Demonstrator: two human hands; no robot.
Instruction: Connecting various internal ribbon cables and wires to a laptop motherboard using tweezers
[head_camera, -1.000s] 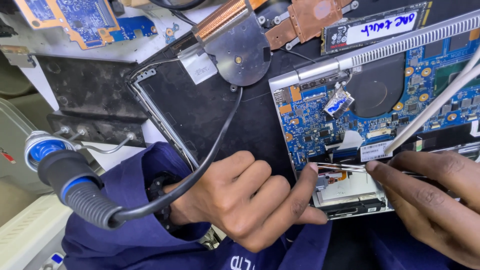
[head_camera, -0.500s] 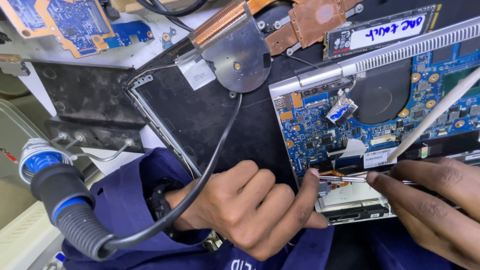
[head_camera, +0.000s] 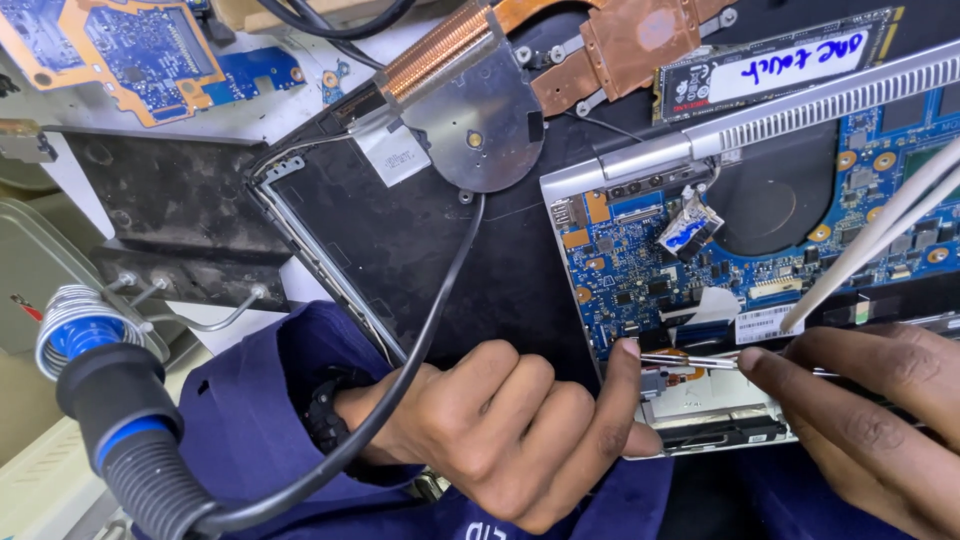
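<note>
Opened laptop (head_camera: 760, 250): blue board exposed, silver frame. Right hand (head_camera: 870, 420) grip pinches tweezers (head_camera: 690, 361); left hand (head_camera: 510, 430) grip curled, steadying edge. Cluttered surface (head_camera: 250, 110).

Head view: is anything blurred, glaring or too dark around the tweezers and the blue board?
Head view: light is even and bright; the blue circuit board is sharp, with parts readable. The tweezers show a bright glint but stay clear. The white rods crossing at the right look soft. The black panel is dark with little detail. The soldering iron handle close to the camera is slightly soft.
</note>
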